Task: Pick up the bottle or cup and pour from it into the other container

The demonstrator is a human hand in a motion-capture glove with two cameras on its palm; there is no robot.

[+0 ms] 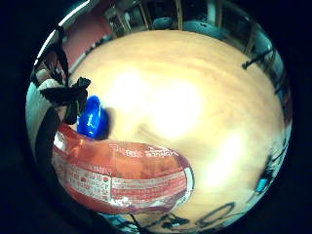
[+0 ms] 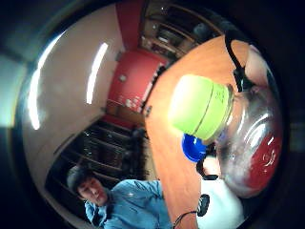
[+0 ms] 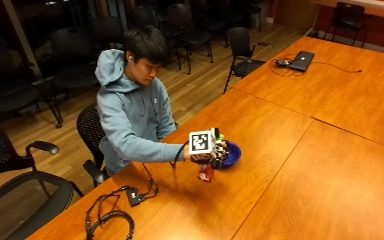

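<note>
While the person sits at the wooden tabletop (image 3: 292, 150), the gloved right hand (image 3: 208, 150) holds a clear plastic bottle (image 1: 122, 178) lifted off the wood, fingers curled round its body. In the outside view the bottle's red-labelled lower end hangs below the hand, and its green cap (image 2: 200, 107) shows just above it, so it looks near upright or only slightly tipped. A blue bowl (image 3: 230, 155) sits on the tabletop just beside the hand, on the far side from the person.

I judge the pick-up done and the pour not yet begun: the bottle is carried up beside the bowl. The thumb side palm view shows the green cap on the neck, with the blue bowl beyond and below it. If the cap is truly sealed, nothing will come out, so the next move seems to call for taking it off with the bare hand, which I cannot see. After that, the neck should be brought over the bowl's opening and the bottle tilted slowly, mouth kept inside the rim.

As for writing, the bottle's label is red with white panels carrying small print and one line of larger white lettering; none of it is legible to me, and no brand can be made out.
</note>
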